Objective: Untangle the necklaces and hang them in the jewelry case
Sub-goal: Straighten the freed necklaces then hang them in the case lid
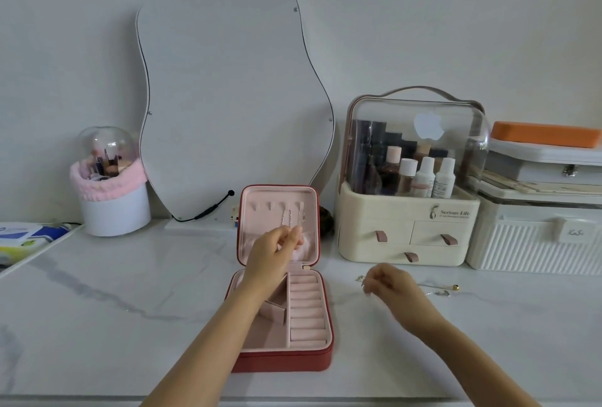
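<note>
A person hangs necklaces in an open red jewelry case [282,361] on a marble table [97,325].
The left hand [272,255] reaches into the upright lid, fingertips pinching a thin silver chain [286,218] that hangs from the lid's hooks. Right of the case, the right hand [387,286] hovers with curled fingers over another necklace [439,291] lying on the table; whether it grips the chain cannot be told.

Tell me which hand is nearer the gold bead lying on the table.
The right hand. It hovers just left of the gold bead, over the loose chain. The left hand is far off to the left, raised at the jewelry case lid, pinching a hanging necklace.
</note>
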